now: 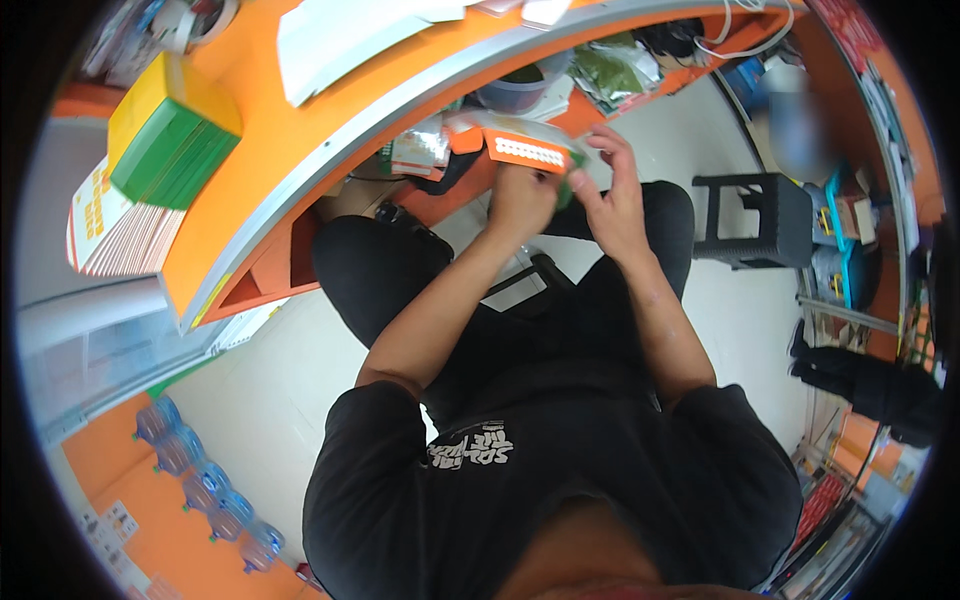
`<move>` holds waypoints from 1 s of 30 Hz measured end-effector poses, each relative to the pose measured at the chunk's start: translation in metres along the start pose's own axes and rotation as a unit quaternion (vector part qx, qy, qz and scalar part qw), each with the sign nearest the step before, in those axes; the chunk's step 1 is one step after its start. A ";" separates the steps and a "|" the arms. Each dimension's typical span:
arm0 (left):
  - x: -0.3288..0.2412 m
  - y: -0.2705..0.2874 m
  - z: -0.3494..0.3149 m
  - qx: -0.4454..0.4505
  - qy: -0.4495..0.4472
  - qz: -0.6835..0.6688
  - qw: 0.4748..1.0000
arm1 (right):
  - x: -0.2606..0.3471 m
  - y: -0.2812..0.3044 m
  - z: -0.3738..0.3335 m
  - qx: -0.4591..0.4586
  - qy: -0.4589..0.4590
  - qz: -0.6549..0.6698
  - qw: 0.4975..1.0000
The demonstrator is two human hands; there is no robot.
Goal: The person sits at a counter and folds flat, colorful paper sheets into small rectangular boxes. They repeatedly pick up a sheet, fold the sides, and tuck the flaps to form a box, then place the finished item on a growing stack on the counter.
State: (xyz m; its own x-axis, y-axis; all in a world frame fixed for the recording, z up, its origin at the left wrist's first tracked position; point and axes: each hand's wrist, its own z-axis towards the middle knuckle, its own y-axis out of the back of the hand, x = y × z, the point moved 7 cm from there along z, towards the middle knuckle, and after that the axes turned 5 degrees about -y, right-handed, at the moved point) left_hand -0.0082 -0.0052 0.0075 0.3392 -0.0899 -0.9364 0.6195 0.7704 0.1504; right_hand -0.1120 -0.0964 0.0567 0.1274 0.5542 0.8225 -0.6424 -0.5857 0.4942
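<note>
My left hand (pixel 525 207) is closed on an orange-and-white packet (pixel 527 152), held above my lap near the counter's edge. A row of white marks runs along the packet's orange face, and its far side looks white. The left fingertips are hidden behind it. Just to the right, my right hand (pixel 613 205) has its fingers stretched out and apart. Its thumb is close to a green part at the packet's right end; motion blur hides whether they touch.
An orange counter (pixel 255 150) curves across the front, bearing a stack of folded cards (pixel 125 225), a yellow-and-green box (pixel 175 135) and white sheets (pixel 345 45). A shelf beneath holds a plastic tub (pixel 515 90). A black stool (pixel 755 220) stands right; water bottles (pixel 205 485) line the left.
</note>
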 end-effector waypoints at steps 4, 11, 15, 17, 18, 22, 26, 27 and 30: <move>0.008 -0.034 -0.021 0.162 -0.054 0.065 0.983 | 0.026 -0.011 -0.001 0.025 0.000 -0.023 0.999; 0.008 -0.006 0.000 0.136 0.149 -0.248 0.947 | -0.003 0.010 0.004 -0.093 0.035 -0.153 0.983; 0.025 0.005 0.000 0.067 0.301 -0.395 0.865 | 0.020 0.003 0.000 -0.033 0.090 -0.128 0.987; 0.026 0.005 -0.001 0.052 0.330 -0.377 0.864 | 0.018 -0.002 -0.001 -0.027 0.128 -0.111 0.985; 0.027 0.006 0.001 0.049 0.327 -0.370 0.868 | 0.018 -0.003 -0.002 -0.023 0.150 -0.097 0.984; 0.024 0.001 0.001 0.062 0.343 -0.424 0.836 | 0.015 0.008 -0.005 -0.052 0.146 -0.131 0.979; 0.023 0.000 0.003 0.074 0.238 -0.319 0.915 | -0.010 0.013 0.002 -0.058 0.001 -0.017 0.998; 0.019 0.001 0.006 0.057 0.228 -0.300 0.925 | -0.018 0.012 0.004 -0.049 -0.056 0.027 0.997; 0.022 0.005 0.004 0.008 0.178 -0.252 0.951 | -0.009 0.013 0.010 -0.059 -0.053 0.051 0.996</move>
State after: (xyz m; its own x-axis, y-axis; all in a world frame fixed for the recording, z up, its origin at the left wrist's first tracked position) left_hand 0.0051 -0.0063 -0.0107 -0.2622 -0.2236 -0.9388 0.6513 0.6768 -0.3431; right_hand -0.1139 -0.1147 0.0582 0.1321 0.4260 0.8950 -0.7394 -0.5590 0.3752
